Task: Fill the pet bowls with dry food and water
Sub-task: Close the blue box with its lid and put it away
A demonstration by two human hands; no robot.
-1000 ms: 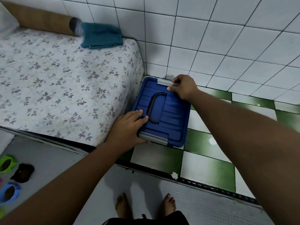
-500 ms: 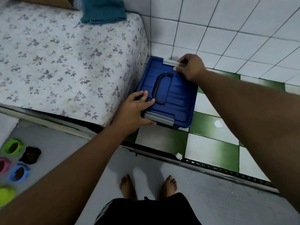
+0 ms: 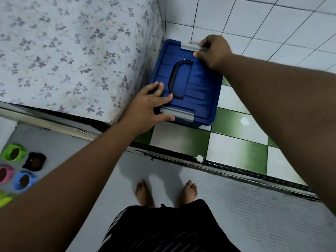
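Observation:
A blue lidded storage box (image 3: 198,88) with a black carry handle (image 3: 174,79) stands on the green-and-white tiled floor, in the corner between mattress and wall. My left hand (image 3: 147,108) lies on the lid's near edge, fingers on top and thumb under the near grey latch (image 3: 180,114). My right hand (image 3: 212,51) curls over the far grey latch (image 3: 189,46). The lid is on the box. Small pet bowls sit on the grey floor at far left: green (image 3: 12,152), black (image 3: 34,161), pink (image 3: 5,173) and blue (image 3: 23,181); brown food shows in them.
A floral-covered mattress (image 3: 72,51) presses against the box's left side. A white tiled wall (image 3: 254,24) stands right behind the box. A metal door track (image 3: 227,168) separates the tiles from the grey floor where my bare feet (image 3: 145,193) stand.
Both hands have stayed on the two latches and the box has not shifted. My view has tilted down and closer, bringing more of the bowls into sight.

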